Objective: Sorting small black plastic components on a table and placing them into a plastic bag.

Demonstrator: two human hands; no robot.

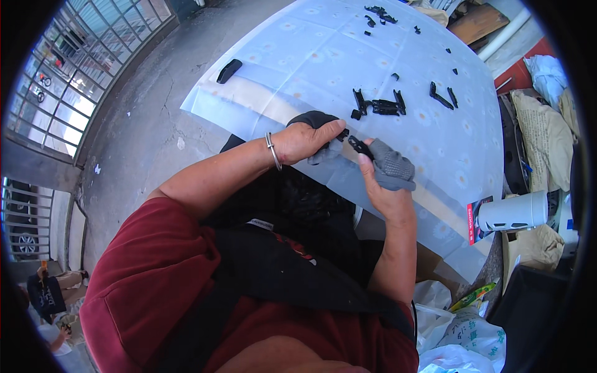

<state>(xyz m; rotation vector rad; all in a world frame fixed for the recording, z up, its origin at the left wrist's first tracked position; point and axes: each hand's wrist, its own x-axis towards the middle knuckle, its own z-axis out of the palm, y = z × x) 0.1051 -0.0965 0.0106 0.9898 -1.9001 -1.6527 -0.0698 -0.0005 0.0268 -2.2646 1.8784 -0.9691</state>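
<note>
Both my hands are close together over the near edge of the table, in grey gloves that leave the thumbs bare. My left hand (314,138) is closed, its thumb pressed on a small black plastic piece (344,133) that is mostly hidden. Between the thumb and fingers of my right hand (388,171) is a short black plastic part (359,146) with openings in it. The two pieces point toward each other, with a narrow gap between them. Just beyond my hands lies a cluster of black plastic parts (385,107), some long and narrow.
A pale flowered cover (298,56) lies over the table. On it are a black block (229,71) at the left, slim black parts (441,96) at the right and a small black heap (381,15) at the far side. A white cylindrical container (513,212) stands at the right edge.
</note>
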